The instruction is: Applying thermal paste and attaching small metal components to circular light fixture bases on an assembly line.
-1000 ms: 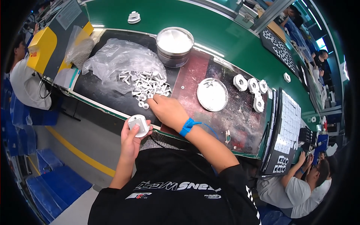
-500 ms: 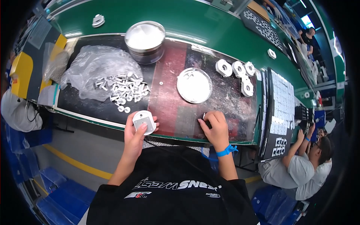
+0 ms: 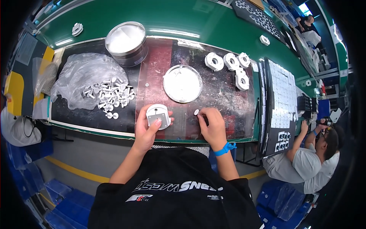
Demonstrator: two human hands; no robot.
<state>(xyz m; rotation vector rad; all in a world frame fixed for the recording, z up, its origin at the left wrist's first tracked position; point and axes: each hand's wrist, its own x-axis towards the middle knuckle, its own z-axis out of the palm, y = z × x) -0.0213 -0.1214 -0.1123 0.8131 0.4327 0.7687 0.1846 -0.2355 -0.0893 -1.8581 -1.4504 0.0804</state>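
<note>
My left hand [image 3: 146,131] is wrapped round a white rounded plastic housing [image 3: 158,113] with a grey flat plate on its face, the thumb pressed on that plate. To its right, my right hand [image 3: 212,125] pinches a small white disc-headed pin [image 3: 196,112] between thumb and fingertips; its shaft is mostly hidden. The two pieces are apart, both over the near edge of the bench. Beyond my hands lies a shallow round dish [image 3: 183,84], its inside glaring white. A heap of white disc-headed pins [image 3: 114,93] spills from a clear plastic bag [image 3: 85,74] at the left.
A large metal tin [image 3: 127,44] stands behind the heap. Several white ring-shaped housings [image 3: 214,62] sit at the right. Farther right is an upright dark board [image 3: 280,103] covered with white sheets, with a person [image 3: 301,162] beyond it. A small white ring [image 3: 147,84] lies mid-bench.
The view has shifted, so the bench items sit farther left. My left hand has lifted the housing farther over the bench. The pin in my right hand now shows its round head.
</note>
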